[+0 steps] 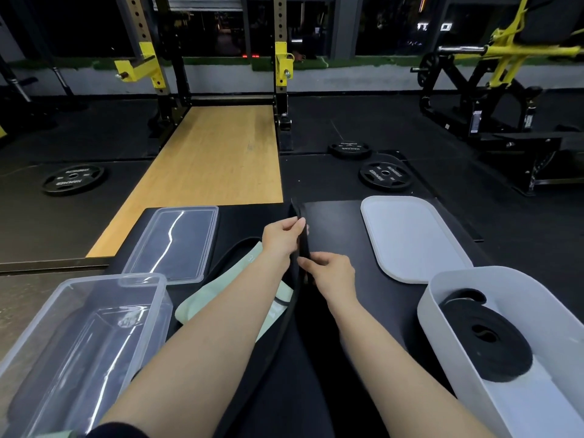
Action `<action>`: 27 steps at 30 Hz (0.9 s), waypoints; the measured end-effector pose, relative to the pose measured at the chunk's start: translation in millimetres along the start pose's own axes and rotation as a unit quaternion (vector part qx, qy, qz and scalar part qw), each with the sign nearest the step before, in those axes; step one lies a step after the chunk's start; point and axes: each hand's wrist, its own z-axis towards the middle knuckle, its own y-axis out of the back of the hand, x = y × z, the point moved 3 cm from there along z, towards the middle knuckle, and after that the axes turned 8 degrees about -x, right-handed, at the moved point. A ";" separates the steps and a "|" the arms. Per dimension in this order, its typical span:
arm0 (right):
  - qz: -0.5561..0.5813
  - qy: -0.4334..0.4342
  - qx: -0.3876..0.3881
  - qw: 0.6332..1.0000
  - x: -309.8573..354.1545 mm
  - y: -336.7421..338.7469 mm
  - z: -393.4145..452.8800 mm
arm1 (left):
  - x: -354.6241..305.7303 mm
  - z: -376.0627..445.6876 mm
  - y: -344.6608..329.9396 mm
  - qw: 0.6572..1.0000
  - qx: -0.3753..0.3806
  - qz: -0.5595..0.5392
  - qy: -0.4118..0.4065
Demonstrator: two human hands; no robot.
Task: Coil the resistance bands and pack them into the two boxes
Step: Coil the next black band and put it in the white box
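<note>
Roughly half done, by my reading. One coiled black resistance band (493, 339) already lies in the white opaque plastic box (442, 298) at near right; its white lid (410, 235) rests flat just beyond it. The clear plastic box (94, 336) at near left looks empty, its clear lid (177, 245) lying farther back. Left hand (282, 235) and right hand (331, 270) both pinch a long black flat rubber band (301, 245), uncoiled, over the black padded bench (335, 222). A pale green band (199, 305) waits beneath the left forearm. Both remain to coil and pack.
</note>
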 end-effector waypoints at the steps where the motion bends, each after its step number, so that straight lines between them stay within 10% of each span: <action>1: 0.014 -0.014 0.004 1.000 -1.0 0.6 -0.7 | 0.1 -2.4 1.3 1.000 0.028 -0.009 0.004; 15: 0.174 -0.097 0.057 0.978 8.7 7.7 16.6 | 23.8 -38.0 38.4 0.935 0.298 0.193 0.017; 27: 0.152 -0.067 0.084 0.983 30.9 11.0 17.9 | 13.3 -54.9 42.5 0.956 0.244 0.164 0.004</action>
